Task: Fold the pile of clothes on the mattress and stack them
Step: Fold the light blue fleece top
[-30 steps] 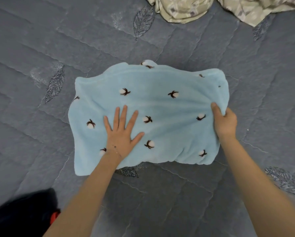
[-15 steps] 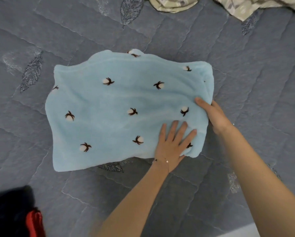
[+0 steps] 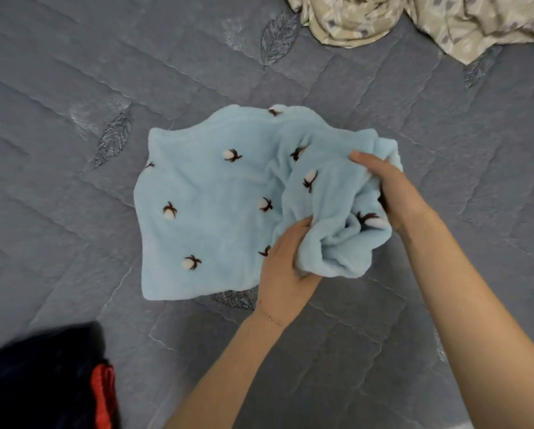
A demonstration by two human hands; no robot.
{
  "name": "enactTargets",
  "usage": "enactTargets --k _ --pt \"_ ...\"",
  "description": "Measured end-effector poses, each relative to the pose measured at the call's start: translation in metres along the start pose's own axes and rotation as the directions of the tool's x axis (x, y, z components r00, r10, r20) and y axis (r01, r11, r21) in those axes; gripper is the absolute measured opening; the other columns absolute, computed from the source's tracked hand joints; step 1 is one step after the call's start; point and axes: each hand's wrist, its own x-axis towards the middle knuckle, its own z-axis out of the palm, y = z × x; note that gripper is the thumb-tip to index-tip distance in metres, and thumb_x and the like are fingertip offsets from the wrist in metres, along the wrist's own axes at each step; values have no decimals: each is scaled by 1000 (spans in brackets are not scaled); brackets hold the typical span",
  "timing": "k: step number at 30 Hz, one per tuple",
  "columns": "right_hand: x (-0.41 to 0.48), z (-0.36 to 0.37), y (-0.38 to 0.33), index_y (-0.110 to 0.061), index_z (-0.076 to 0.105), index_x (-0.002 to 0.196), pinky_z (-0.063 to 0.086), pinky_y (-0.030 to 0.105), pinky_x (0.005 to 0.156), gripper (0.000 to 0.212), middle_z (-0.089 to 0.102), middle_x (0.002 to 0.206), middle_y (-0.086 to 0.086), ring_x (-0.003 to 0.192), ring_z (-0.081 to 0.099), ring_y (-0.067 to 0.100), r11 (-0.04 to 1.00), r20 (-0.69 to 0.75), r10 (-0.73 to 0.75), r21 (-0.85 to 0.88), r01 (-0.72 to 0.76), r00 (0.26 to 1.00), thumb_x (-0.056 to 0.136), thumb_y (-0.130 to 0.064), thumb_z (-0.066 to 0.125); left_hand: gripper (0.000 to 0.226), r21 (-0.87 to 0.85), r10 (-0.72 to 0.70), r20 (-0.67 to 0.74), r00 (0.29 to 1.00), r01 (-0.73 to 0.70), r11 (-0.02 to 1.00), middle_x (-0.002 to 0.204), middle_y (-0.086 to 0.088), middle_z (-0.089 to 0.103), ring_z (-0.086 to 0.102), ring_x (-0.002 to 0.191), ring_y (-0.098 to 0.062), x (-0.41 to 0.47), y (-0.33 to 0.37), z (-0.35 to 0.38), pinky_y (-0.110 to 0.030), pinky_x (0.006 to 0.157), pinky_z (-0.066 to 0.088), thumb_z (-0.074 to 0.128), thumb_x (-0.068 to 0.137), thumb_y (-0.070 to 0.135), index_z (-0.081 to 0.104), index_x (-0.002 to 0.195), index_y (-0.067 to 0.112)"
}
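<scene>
A light blue fleece garment (image 3: 210, 212) with small white-and-brown cotton motifs lies on the grey quilted mattress (image 3: 73, 243). Its left part is flat; its right end is lifted and bunched. My left hand (image 3: 282, 267) grips the near right edge of the garment, fingers tucked under the fabric. My right hand (image 3: 389, 190) holds the far right end, thumb on top and fingers hidden beneath the cloth.
A crumpled beige patterned cloth (image 3: 414, 20) lies at the top right of the mattress. A dark garment with a red edge (image 3: 52, 385) sits at the bottom left corner. Embroidered leaf patterns mark the mattress cover.
My left hand slid from the garment's middle to its right near edge and took hold. Both hands have raised the right end, which now bunches up off the mattress.
</scene>
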Motion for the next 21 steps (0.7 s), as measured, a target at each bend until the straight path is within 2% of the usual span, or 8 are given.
enactTargets --k 4,8,10,12,14,16,18,21 --pt "-7 81 -7 -13 70 100 57 31 79 18 75 99 4 94 71 20 938 16 -282 -206 280 959 86 -24 72 89 -423 -97 270 958 208 882 143 9 40 46 129 -7 -6 23 -66 -24 98 46 76 77 17 17 140 40" --pt "-4 161 16 -8 69 93 50 19 69 22 71 82 -2 74 65 6 805 42 -368 -485 341 929 85 -28 72 97 -441 -379 137 915 399 804 142 7 46 49 127 -3 -5 29 -125 -28 103 45 75 62 45 18 140 49" --pt "-2 193 34 -14 64 116 47 15 80 33 68 101 -2 91 62 8 749 146 -285 -583 315 947 89 -33 67 94 -375 -480 29 877 454 808 137 11 51 53 122 -3 -1 16 -145 -32 104 45 76 58 53 27 138 42" --pt "4 213 51 -18 49 138 38 24 105 47 58 132 3 119 54 16 731 256 -121 -631 260 959 95 -34 59 94 -392 -569 -16 822 518 760 127 10 59 60 113 -8 3 -3 -160 -35 100 48 80 56 57 35 135 33" --pt "10 219 62 -23 40 146 29 32 115 49 46 147 0 133 44 15 746 318 1 -631 211 948 99 -30 51 89 -364 -638 -45 769 582 727 116 13 62 61 103 -4 3 -24 -170 -26 91 51 86 60 47 38 134 30" --pt "13 215 66 -22 41 145 31 28 113 45 46 147 0 129 46 13 736 357 -21 -626 256 934 101 -22 49 60 -331 -639 -113 761 578 746 102 16 63 62 90 0 -1 -45 -176 -10 70 50 83 71 25 48 118 32" --pt "17 206 68 -18 47 141 34 24 108 44 52 141 1 123 48 13 604 374 -177 -689 401 910 98 -15 53 46 -355 -619 -166 767 539 764 97 14 66 65 85 -1 -7 -63 -184 -8 64 49 79 75 10 54 106 33" --pt "27 187 71 -24 49 140 20 27 114 52 46 145 -4 134 34 19 214 369 -399 -852 477 839 91 -28 64 43 -439 -634 -209 745 508 741 101 16 66 65 87 5 -24 -85 -206 -11 67 51 76 77 8 58 108 32"
